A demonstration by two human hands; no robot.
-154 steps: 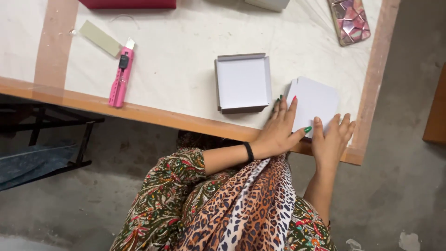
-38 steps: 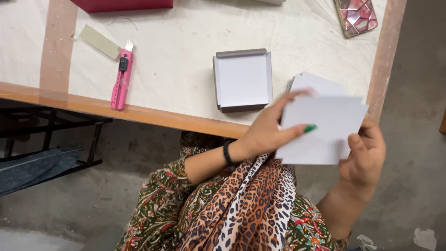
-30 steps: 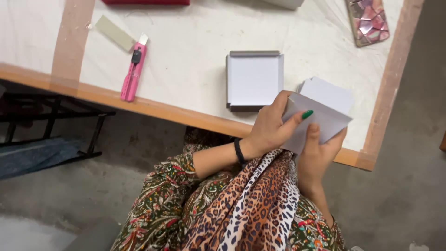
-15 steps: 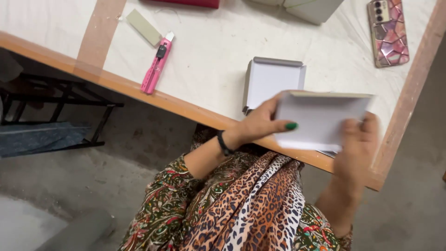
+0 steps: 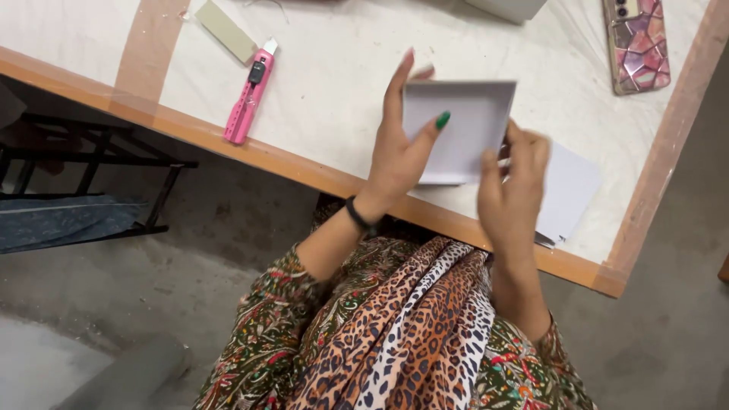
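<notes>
**Both hands hold a shallow white box tray above the worktop's near edge**

The left hand [image 5: 399, 156] grips the white box tray [image 5: 459, 129] by its left side, thumb with a green nail pressed on the inner face and fingers stretched up behind the wall. The right hand [image 5: 512, 190] closes on the tray's lower right corner, slightly blurred. The tray is held up with its open side toward the camera, raised over the worktop [image 5: 342, 83] close to the near edge, toward the right-hand end.

Just right of the right hand, a white sheet of card [image 5: 573, 190] lies flat on the worktop, near its near right corner, partly hidden by the hand. A pink utility knife [image 5: 249, 95] lies at the near edge well to the left, its tip pointing away from the person, with a pale green flat strip [image 5: 225, 30] just beyond it. A phone in a pink patterned case [image 5: 636, 42] lies by the far right edge. A black band [image 5: 357, 218] sits on the left wrist.
</notes>
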